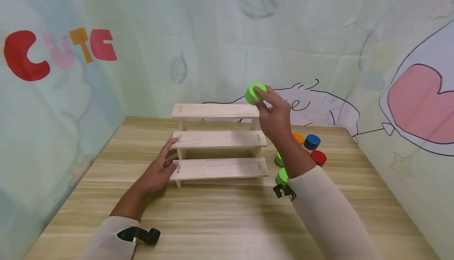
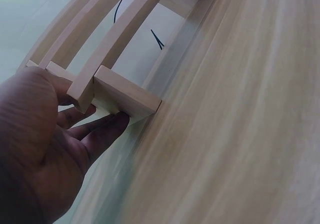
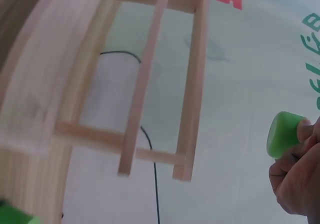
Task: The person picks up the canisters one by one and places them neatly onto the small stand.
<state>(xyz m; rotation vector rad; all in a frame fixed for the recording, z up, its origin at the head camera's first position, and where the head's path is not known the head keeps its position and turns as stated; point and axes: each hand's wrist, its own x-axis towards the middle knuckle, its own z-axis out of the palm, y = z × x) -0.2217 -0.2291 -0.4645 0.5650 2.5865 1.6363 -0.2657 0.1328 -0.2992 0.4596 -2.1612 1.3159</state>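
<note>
One green cylinder (image 1: pixel 252 93) is pinched in the right hand (image 1: pixel 275 116) while the left hand (image 1: pixel 159 172) grips the wooden rack (image 1: pixel 219 139), seemingly mid-carry, calling for controlled lowering next.

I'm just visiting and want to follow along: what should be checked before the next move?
1. Right hand pinching the bright green, short cylindrical block: ok.
2. Left hand holding the left end of the pale wooden three-step rack: ok.
3. Rack upright on the wood-grain tabletop: ok.
4. Green block apart from the rack: ok, it is in the air.
5. Other coloured cylindrical blocks in full view: not ok, the right forearm covers part of the group.
6. Their exact number: cannot tell.
</note>
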